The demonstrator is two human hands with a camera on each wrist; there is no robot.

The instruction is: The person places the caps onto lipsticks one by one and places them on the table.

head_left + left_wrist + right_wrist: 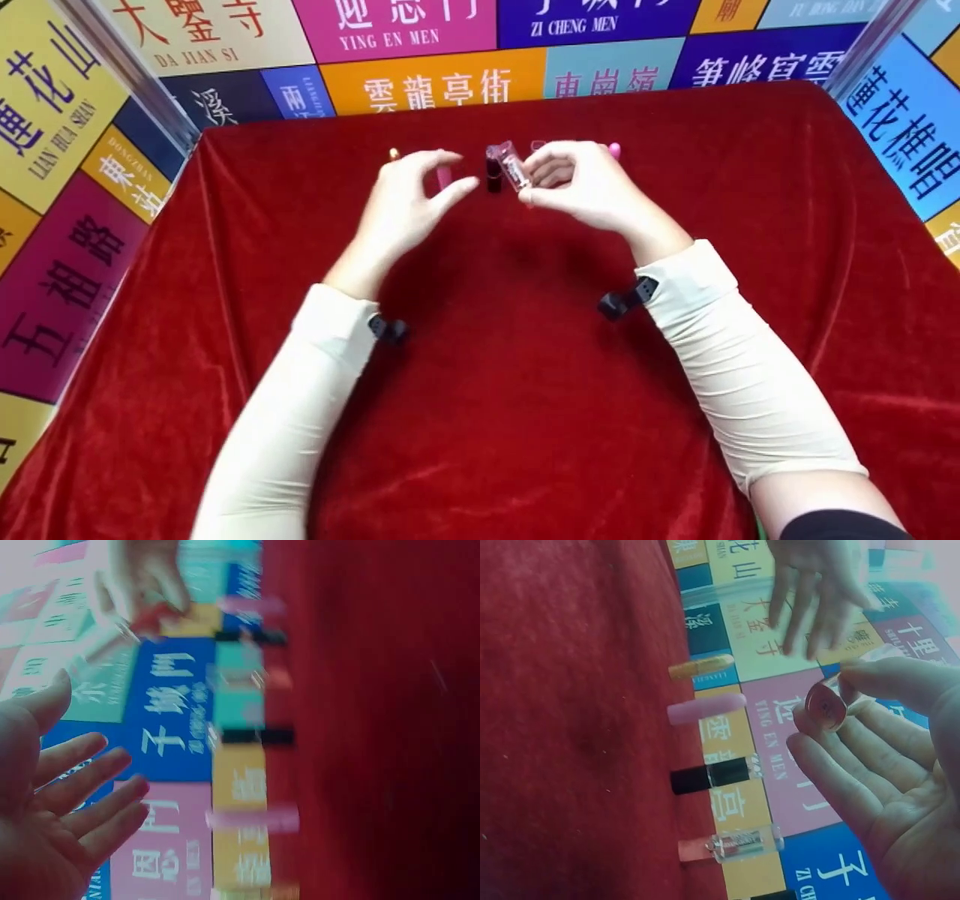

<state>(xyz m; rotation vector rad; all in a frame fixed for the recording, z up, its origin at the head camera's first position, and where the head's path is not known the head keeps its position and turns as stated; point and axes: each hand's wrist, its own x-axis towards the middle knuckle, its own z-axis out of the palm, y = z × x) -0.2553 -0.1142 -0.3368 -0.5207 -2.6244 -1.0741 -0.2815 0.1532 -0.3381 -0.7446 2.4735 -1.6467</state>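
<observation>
My right hand (581, 180) pinches a clear lipstick tube (514, 166) with a reddish end between thumb and fingers, above the cloth. The right wrist view shows the round base of this lipstick tube (829, 706) from below. My left hand (409, 195) is apart from it to the left, thumb and fingers spread and holding nothing. In the left wrist view, the left hand (67, 802) has its palm and fingers extended. Behind the hands stand a black lipstick (709, 775), a pink tube (707, 709), a gold-coloured tube (701, 667) and a clear-capped lipstick (742, 844).
A dark red velvet cloth (525, 375) covers the table. Along its far edge runs the row of upright tubes, including a pink one (615, 150) right of my right hand. Colourful panels with Chinese lettering (435, 82) stand behind and at both sides.
</observation>
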